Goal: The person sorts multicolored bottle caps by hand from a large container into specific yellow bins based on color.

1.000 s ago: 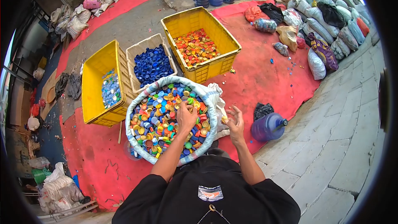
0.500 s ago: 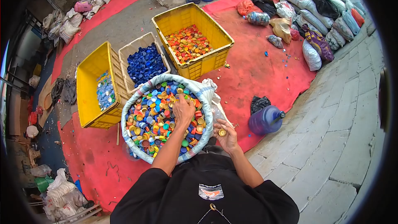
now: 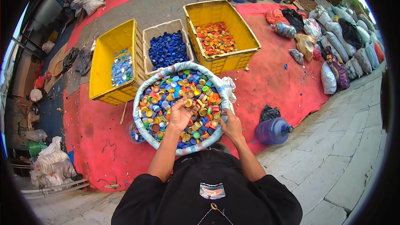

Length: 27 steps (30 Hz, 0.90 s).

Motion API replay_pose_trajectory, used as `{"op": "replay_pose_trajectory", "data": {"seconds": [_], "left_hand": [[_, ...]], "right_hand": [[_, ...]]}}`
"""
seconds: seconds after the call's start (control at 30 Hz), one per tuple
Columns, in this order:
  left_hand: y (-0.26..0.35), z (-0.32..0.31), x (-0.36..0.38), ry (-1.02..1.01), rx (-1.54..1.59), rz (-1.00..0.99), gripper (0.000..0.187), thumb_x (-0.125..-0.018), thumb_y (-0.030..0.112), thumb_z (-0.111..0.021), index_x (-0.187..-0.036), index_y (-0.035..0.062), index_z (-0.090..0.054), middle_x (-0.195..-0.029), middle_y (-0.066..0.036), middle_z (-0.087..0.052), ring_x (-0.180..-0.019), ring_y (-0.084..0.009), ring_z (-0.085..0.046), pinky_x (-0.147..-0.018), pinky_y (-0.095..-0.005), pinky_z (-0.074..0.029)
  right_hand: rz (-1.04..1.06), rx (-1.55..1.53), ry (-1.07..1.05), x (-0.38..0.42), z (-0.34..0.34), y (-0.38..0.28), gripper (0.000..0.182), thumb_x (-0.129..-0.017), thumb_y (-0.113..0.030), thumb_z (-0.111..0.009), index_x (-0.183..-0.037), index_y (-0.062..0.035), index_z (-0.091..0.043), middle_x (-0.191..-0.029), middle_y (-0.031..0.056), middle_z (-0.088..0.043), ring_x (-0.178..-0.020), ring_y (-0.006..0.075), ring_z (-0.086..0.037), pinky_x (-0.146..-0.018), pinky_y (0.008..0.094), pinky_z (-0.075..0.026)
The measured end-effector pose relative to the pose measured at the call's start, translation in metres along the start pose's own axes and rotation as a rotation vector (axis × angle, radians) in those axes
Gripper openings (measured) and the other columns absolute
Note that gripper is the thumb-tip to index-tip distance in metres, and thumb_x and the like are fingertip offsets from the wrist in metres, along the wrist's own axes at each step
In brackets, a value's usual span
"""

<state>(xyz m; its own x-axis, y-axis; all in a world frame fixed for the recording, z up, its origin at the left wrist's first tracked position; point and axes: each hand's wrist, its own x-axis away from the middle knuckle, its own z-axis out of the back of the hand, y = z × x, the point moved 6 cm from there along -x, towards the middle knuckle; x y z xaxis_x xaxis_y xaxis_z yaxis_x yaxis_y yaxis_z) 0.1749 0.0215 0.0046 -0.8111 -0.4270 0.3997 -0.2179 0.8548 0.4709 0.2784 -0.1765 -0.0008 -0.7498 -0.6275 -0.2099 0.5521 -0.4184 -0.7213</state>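
Observation:
A round basket with a cloth-wrapped rim stands in front of me, full of mixed bottle caps in blue, gold, orange and green. Over the caps my left hand is turned partly palm up, its fingers closed on a gold bottle cap. At the basket's right rim is my right hand, back upward, with its fingers curled by the rim. What those fingers hold, if anything, is hidden. White cloth hangs outside the rim beyond that hand.
Behind the basket stand a yellow crate with light blue caps, a whitish crate with dark blue caps and a yellow crate with orange-red caps. A large water bottle lies at right. Stuffed sacks line the wall.
My left hand has turned from palm down among the caps to partly palm up with a gold cap. The right hand, earlier palm up with a gold cap, has turned over at the rim.

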Motion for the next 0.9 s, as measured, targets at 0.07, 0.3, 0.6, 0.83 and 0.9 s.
{"op": "replay_pose_trajectory", "data": {"seconds": [0.07, 0.3, 0.6, 0.83, 0.9], "left_hand": [[0.002, 0.011, 0.013, -0.02, 0.11, -0.011, 0.029, -0.084, 0.013, -0.054, -0.109, -0.0022, -0.059, -0.094, -0.009, -0.06, -0.087, -0.0204, -0.059, -0.081, -0.0369, -0.051], [-0.009, 0.045, 0.051, 0.196, -0.083, -0.023, 0.012, -0.088, 0.016, -0.067, -0.094, 0.0103, -0.06, -0.074, 0.003, -0.055, -0.062, -0.0087, -0.052, -0.057, -0.0256, -0.043], [-0.038, 0.004, 0.043, 0.006, -1.301, -0.453, 0.025, -0.08, 0.018, -0.074, -0.097, 0.0015, -0.065, -0.084, -0.006, -0.067, -0.07, -0.0187, -0.064, -0.061, -0.0311, -0.049], [-0.066, -0.046, 0.027, -0.311, -1.781, -0.458, 0.036, -0.08, 0.012, -0.062, -0.115, 0.0068, -0.062, -0.098, -0.018, -0.067, -0.087, -0.0386, -0.065, -0.074, -0.0485, -0.052], [-0.071, -0.048, 0.022, -0.357, -1.856, -0.39, 0.038, -0.079, 0.011, -0.062, -0.117, 0.0076, -0.062, -0.099, -0.018, -0.067, -0.087, -0.0395, -0.065, -0.074, -0.0487, -0.052]], "right_hand": [[-0.032, 0.098, -0.061, -0.003, -0.006, -0.007, 0.041, -0.079, -0.013, -0.068, -0.117, -0.0058, -0.055, -0.096, 0.014, -0.069, -0.084, 0.0361, -0.066, -0.068, 0.0453, -0.052], [-0.117, 0.147, -0.112, -0.008, -0.014, -0.013, 0.036, -0.079, -0.012, -0.068, -0.113, -0.0089, -0.058, -0.092, 0.0085, -0.071, -0.084, 0.0323, -0.068, -0.07, 0.0417, -0.052], [-0.457, -0.635, 0.02, -0.002, -0.007, 0.028, 0.034, -0.084, -0.008, -0.06, -0.117, -0.0008, -0.057, -0.085, 0.0063, -0.063, -0.064, 0.0139, -0.057, -0.061, 0.0294, -0.049], [-0.753, -1.522, 0.075, 0.039, 0.002, 0.032, 0.042, -0.078, -0.012, -0.051, -0.119, -0.0015, -0.053, -0.086, 0.007, -0.059, -0.065, 0.0137, -0.054, -0.065, 0.0305, -0.047], [-0.769, -1.528, 0.108, 0.054, 0.001, 0.037, 0.041, -0.079, -0.011, -0.051, -0.118, -0.0015, -0.053, -0.088, 0.0075, -0.059, -0.065, 0.014, -0.054, -0.064, 0.0305, -0.047]]}}
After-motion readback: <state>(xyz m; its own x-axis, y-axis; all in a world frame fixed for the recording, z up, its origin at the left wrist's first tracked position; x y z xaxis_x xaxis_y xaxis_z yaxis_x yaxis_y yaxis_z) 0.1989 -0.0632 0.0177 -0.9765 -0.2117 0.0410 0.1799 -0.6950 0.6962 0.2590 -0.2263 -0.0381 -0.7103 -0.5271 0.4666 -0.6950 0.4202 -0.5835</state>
